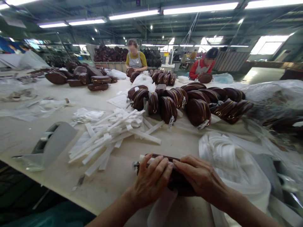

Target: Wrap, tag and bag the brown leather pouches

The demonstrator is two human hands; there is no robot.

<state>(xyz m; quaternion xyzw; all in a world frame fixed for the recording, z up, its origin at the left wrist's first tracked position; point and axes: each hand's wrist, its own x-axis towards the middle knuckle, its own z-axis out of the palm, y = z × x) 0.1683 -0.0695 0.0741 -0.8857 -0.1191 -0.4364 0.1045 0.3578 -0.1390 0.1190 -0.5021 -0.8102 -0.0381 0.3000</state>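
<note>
A dark brown leather bag (181,183) lies at the near edge of the table, partly covered by both hands. My left hand (151,178) curls its fingers over the bag's left part, on a white strip (142,158) along its top. Metal hardware shows at the bag's left end. Against the right part, my right hand (201,176) holds the bag with its fingers pressed together. Below my left hand a translucent white sheet (163,206) hangs down from the bag. The bag's near side is in shadow.
Loose white strips (113,135) are heaped ahead on the left, beside a grey tape dispenser (59,138). A coiled white band (220,151) lies at right. Several finished-looking brown bags (168,108) stand farther back. Two co-workers (136,60) handle bags across the table.
</note>
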